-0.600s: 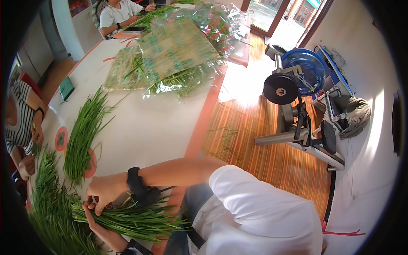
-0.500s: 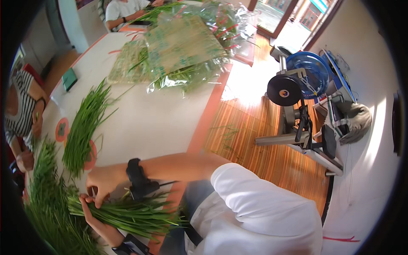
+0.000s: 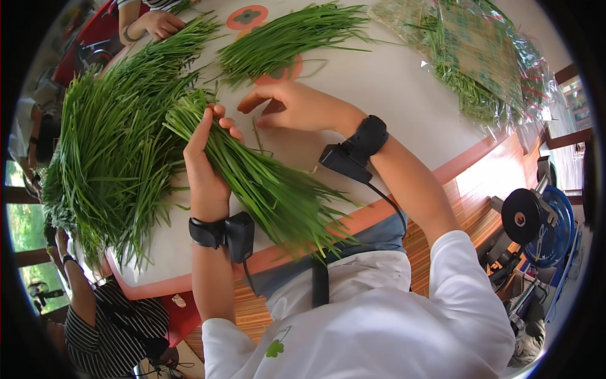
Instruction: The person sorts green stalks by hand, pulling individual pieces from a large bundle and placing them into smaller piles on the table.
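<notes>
A thick bunch of long, flat green leaves, looking like garlic chives (image 3: 271,189), lies slantwise in my left hand (image 3: 208,170). The fingers wrap round it close to its paler stem end, and the leaf tips fan out toward my lap over the table's front edge. My right hand (image 3: 293,107) hovers just right of the stem end. Its fingers are bent but apart, with nothing visible between them. On the left, a big loose heap of chives (image 3: 113,151) spreads over the table. Beyond my hands lies a separate bundle of chives (image 3: 290,41).
The white table (image 3: 391,120) has a pinkish-orange border. Clear plastic bags and a woven sheet (image 3: 483,57) lie with greens at the back right. A person's hand (image 3: 164,25) rests by the heap at the far side; another person in stripes (image 3: 113,322) is at the lower left.
My view has swung left, taking in the whole heap. My right hand, earlier touching the bunch's stem end with bent fingers, is now apart from it. My left hand still has the bunch.
</notes>
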Tool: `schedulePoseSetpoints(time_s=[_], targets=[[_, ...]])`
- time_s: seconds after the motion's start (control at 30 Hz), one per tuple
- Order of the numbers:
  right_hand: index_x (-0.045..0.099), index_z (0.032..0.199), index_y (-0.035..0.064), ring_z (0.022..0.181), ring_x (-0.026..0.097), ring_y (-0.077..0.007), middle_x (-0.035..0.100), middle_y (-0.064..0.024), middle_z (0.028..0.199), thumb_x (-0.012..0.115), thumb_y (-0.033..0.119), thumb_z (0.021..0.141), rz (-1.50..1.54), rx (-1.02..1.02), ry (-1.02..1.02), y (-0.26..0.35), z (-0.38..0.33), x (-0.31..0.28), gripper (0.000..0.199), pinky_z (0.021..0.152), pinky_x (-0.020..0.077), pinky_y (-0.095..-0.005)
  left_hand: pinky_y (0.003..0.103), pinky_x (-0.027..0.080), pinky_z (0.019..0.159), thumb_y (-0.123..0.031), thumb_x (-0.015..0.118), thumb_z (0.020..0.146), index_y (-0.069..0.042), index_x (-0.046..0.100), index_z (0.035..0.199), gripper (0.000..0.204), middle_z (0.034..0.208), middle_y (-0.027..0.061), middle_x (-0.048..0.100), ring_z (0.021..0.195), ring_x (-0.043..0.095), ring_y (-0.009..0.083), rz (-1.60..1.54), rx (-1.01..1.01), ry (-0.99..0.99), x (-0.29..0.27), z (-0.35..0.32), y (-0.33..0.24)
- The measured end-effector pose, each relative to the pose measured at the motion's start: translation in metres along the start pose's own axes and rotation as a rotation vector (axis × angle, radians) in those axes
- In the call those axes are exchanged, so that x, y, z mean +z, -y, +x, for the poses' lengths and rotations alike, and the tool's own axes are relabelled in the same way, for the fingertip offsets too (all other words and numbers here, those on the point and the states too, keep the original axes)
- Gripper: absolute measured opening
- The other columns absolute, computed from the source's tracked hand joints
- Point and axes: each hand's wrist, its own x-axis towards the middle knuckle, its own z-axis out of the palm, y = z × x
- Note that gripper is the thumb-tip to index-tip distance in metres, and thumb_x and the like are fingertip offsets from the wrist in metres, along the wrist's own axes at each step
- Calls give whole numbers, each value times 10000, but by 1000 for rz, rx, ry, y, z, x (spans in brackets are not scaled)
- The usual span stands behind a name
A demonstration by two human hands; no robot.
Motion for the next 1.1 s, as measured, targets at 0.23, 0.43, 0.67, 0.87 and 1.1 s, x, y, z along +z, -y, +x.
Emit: schedulePoseSetpoints(time_s=[0.23, 0.43, 0.67, 0.87, 1.1], targets=[[644, 961, 40, 797, 630, -263, 631, -119, 928, 627, 6, 778, -565, -25, 134, 13, -5, -3, 187, 699, 502, -347, 231, 499, 631, -192, 458, 989, -24, 447, 1277, 333, 927, 14, 524, 707, 518, 69, -530, -281, 438, -1, -6, -15], [566, 846, 34, 792, 620, -248, 589, -74, 873, 608, 33, 839, -756, -218, -59, 8, -10, -7, 42, 683, 494, -345, 230, 434, 580, -139, 570, 926, 13, 494, 1184, 310, 807, 24, 527, 633, 468, 77, 339, 44, -25, 24, -15, -9], [592, 885, 52, 823, 616, -199, 580, -56, 891, 586, -37, 844, -270, -405, 7, 36, -3, -15, 98, 676, 495, -311, 228, 446, 570, -204, 653, 895, 7, 555, 1116, 322, 918, 90, 629, 671, 523, 89, 641, 36, -37, 21, -10, -7], [641, 951, 65, 812, 607, -189, 585, -40, 887, 602, -8, 854, -278, -557, -148, 31, 1, -6, 127, 675, 499, -310, 259, 469, 650, -211, 639, 905, 11, 568, 1101, 305, 892, 48, 618, 735, 563, 120, 548, 34, 102, 19, -11, 7], [667, 943, 75, 800, 602, -281, 596, -86, 853, 630, 91, 851, -798, -122, -597, -15, -7, -57, 100, 688, 493, -381, 243, 468, 590, -174, 635, 902, 50, 510, 1180, 378, 809, 42, 590, 713, 578, 112, 450, -117, 63, 23, -11, 5]])
